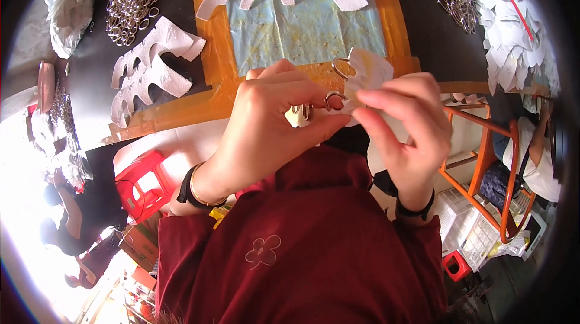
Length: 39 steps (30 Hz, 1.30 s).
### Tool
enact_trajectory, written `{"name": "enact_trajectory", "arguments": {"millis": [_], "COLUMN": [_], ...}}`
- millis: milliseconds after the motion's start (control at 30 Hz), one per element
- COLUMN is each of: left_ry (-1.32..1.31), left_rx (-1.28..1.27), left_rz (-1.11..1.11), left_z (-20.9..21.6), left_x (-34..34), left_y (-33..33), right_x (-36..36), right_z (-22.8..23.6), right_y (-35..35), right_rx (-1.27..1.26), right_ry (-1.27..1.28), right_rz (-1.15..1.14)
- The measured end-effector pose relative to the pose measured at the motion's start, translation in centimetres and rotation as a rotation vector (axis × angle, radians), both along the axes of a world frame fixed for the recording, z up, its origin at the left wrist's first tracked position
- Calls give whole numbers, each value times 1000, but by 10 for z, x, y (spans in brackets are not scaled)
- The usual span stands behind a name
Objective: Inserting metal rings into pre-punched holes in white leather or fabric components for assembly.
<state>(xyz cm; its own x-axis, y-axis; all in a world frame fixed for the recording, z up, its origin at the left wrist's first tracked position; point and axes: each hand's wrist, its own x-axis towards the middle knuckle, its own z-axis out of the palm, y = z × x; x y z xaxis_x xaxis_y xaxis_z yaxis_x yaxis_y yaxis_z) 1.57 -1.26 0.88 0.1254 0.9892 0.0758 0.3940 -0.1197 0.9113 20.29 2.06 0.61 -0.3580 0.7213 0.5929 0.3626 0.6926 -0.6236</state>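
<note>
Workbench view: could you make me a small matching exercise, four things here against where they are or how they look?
Things:
1. Nearest white piece
2. Garment
3. Blue sheet
4. Left ring pile

Places and looks:
a. Dark red, with a flower outline
b. On the black tabletop
c. Between left hand and right hand
d. Edged with orange tape

Pairs: 1-c, 2-a, 3-d, 4-b
</note>
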Motion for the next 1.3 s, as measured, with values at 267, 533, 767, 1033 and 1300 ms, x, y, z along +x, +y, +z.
{"name": "enact_trajectory", "arguments": {"millis": [267, 533, 767, 1033, 1300], "left_ry": [18, 22, 71, 174, 213], "left_rx": [132, 52, 110, 114, 96], "left_rz": [-36, -26, -93, -132, -59], "left_z": [-6, 0, 0, 3, 4], "left_x": [0, -3, -5, -5, 3], "left_y": [-1, 0, 5, 3, -2], "right_x": [-4, -3, -5, 13, 7], "right_z": [0, -5, -13, -12, 4], "right_y": [-2, -10, -4, 4, 9], "right_rx": [-90, -147, -17, -459, -688], "right_ry": [-53, -50, -128, 48, 49], "right_rz": [-13, -80, -57, 270, 222]}}
